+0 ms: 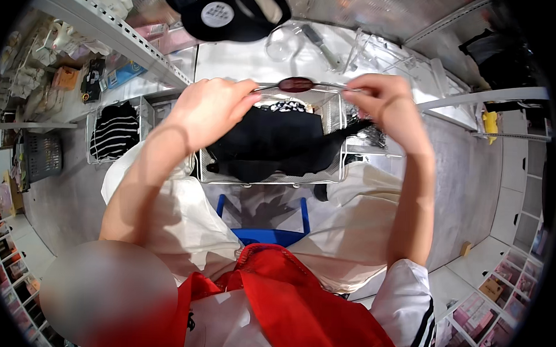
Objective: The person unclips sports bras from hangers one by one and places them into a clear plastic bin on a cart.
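My left hand [211, 106] pinches one end of a thin dark strip, and my right hand [384, 101] grips the other. Midway along it sits a dark red oval piece [296, 84]; blur hides what the item is. The strip is stretched level between my hands, above the back rim of a white wire basket [270, 181]. Folded black fabric [280, 131] fills much of that basket, and a dark strip of it trails over the right side. Behind it shows a black-and-white patterned cloth [290, 107].
A black cap [238, 20] with a round white sticker hangs overhead. On the white shelf [232, 55] lie a brush-like tool [321, 47] and clear stands [381, 54]. A striped garment [115, 131] fills a basket at left. Metal uprights [121, 34] flank me; a blue stool [270, 236] is beneath.
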A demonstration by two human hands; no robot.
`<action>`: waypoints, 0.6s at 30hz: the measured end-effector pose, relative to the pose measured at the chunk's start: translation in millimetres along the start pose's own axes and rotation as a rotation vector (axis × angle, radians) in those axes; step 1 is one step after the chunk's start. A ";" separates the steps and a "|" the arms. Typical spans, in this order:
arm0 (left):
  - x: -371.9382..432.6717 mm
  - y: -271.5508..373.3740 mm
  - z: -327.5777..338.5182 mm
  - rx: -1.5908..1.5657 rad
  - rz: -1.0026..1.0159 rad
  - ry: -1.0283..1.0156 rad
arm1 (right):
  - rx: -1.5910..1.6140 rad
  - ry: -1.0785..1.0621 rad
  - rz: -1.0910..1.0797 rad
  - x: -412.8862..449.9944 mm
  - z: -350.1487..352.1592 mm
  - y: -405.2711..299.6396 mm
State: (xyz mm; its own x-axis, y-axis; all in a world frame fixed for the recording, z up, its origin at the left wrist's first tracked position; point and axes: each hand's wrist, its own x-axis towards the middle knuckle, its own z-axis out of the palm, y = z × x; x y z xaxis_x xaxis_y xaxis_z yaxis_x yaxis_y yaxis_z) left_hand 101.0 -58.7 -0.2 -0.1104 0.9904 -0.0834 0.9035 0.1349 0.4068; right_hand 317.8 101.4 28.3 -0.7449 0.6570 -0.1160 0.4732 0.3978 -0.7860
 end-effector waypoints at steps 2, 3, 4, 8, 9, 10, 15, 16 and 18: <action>7.4 -25.7 1.7 0.047 -0.120 -0.296 | 0.009 -0.161 0.034 19.6 45.1 28.7; 11.6 -38.9 3.5 0.047 -0.223 -0.468 | -0.082 -0.201 -0.053 24.1 63.3 36.7; 10.5 -57.2 14.9 0.130 -0.163 -0.470 | -0.150 -0.230 -0.066 27.4 75.3 38.9; 15.3 -55.4 36.2 0.176 -0.047 -0.337 | -0.177 -0.298 -0.050 36.5 97.3 39.8; 20.3 -44.5 35.7 0.121 0.013 -0.206 | -0.135 -0.291 -0.047 39.0 100.5 40.3; 22.7 -33.8 34.2 0.055 0.044 -0.118 | -0.107 -0.320 -0.033 41.5 103.2 37.0; 27.4 -16.5 55.8 -0.266 0.130 -0.035 | 0.386 -0.525 0.286 47.4 109.1 24.0; 31.9 -15.1 52.6 -0.407 0.035 -0.132 | 0.607 -0.502 0.282 47.9 106.7 25.9; 38.3 -18.5 53.3 -0.547 -0.060 -0.228 | 0.889 -0.459 0.310 47.3 100.7 26.6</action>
State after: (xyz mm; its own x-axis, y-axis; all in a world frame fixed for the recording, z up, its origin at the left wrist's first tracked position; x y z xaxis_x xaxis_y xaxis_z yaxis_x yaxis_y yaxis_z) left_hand 102.2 -24.9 -59.4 -0.0085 0.9572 -0.2892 0.5467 0.2466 0.8002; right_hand 247.8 78.5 -59.3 -0.8450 0.2694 -0.4620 0.2964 -0.4832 -0.8238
